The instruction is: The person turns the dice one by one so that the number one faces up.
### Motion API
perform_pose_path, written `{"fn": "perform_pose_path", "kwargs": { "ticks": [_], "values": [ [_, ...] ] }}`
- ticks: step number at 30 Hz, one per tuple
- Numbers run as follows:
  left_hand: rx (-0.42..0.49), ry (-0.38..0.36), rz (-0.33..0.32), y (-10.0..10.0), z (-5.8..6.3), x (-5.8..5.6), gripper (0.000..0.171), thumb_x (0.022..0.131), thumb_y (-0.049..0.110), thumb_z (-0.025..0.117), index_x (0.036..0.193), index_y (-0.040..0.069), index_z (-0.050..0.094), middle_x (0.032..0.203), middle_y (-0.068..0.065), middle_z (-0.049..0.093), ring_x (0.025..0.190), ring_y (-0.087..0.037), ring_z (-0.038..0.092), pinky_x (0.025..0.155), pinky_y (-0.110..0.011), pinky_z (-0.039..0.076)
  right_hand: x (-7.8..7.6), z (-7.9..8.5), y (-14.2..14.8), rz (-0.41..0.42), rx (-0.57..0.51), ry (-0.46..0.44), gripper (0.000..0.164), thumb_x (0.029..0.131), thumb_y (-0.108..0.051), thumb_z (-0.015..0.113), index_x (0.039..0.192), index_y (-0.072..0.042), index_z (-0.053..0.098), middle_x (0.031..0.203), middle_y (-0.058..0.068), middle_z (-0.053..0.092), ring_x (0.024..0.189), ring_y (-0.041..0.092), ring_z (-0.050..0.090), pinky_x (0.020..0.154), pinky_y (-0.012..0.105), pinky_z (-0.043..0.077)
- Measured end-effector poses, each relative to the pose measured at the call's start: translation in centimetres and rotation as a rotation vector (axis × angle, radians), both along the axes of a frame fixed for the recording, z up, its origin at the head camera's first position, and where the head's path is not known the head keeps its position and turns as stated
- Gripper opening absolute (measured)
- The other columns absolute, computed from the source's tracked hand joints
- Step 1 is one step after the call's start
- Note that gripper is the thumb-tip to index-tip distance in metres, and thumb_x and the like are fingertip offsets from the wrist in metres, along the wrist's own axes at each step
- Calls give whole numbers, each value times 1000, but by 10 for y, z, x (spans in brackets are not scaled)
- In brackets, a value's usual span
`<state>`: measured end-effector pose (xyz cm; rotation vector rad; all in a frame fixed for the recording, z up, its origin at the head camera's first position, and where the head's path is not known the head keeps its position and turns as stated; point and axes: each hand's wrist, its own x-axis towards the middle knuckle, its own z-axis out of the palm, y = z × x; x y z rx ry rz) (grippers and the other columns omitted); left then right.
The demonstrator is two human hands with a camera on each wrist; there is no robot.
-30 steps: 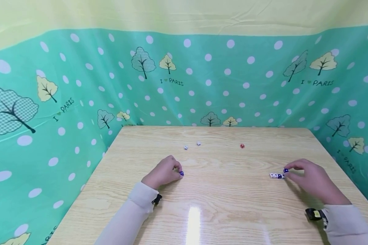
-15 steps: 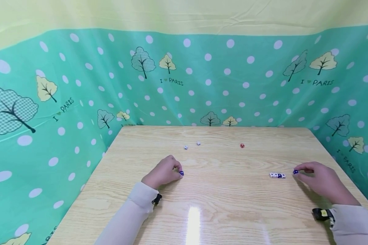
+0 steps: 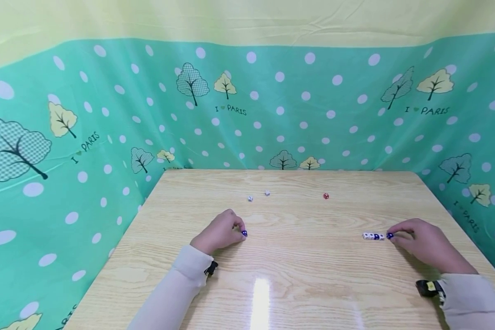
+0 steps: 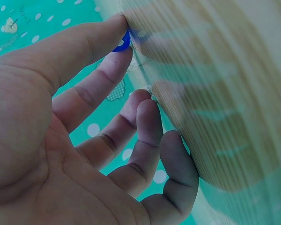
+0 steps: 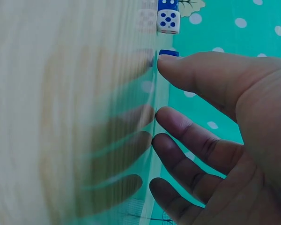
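Observation:
My left hand [image 3: 222, 232] pinches a blue die [image 3: 244, 233] between thumb and forefinger, down at the wooden tabletop. In the left wrist view that blue die [image 4: 123, 43] is mostly covered by the fingertips, and the other fingers curve loosely against the wood. On the right side, my right hand [image 3: 422, 240] pinches a second blue die [image 3: 389, 236] by the right end of a short row of dice [image 3: 371, 236], white ones with a blue one among them. A small gap separates this die [image 5: 169, 53] from the row's white end die [image 5: 168, 22] in the right wrist view.
Two white dice, a nearer one [image 3: 250, 199] and a farther one [image 3: 267, 193], lie toward the back of the table [image 3: 305, 275]. A red die [image 3: 326, 196] sits right of them. A green dotted curtain [image 3: 231, 114] closes off the back and sides.
My right hand moved right and down from above the row's end, then back left, bringing its blue die close to the row. The left hand has stayed in place.

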<state>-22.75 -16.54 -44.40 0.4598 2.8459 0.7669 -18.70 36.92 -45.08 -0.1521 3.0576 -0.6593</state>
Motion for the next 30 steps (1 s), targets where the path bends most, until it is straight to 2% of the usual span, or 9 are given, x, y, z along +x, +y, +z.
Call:
{"fn": "perform_pose_path", "kwargs": {
  "ticks": [9,15,23,30],
  "values": [
    [4,-4,3,-1,-1,0,13,86,21,86,87,19,74,108,-4,59,91,-20,54,86,-39,50,-2,-2,-5,21,3,9,18,88,-17,81,106,-14,80,119,25,69,115,52,58,89,68,47],
    [3,-2,0,0,1,0,12,86,21,86,87,19,74,107,-4,59,93,-20,55,89,-41,51,-2,-1,-7,36,-4,15,17,88,-17,81,104,-15,80,116,22,70,113,50,60,89,67,47],
    [-6,-4,-2,0,0,0,12,86,21,86,86,20,73,107,-4,58,92,-19,54,89,-40,51,-1,-1,-9,28,-10,11,17,87,-17,81,103,-15,80,117,23,69,114,50,60,89,67,47],
    [-2,-1,0,0,-2,0,13,86,22,86,86,21,73,107,-3,58,93,-19,55,90,-41,51,-1,0,-10,3,-5,-16,23,89,-18,80,111,-11,78,124,28,65,119,54,55,92,71,44]
  ]
}}
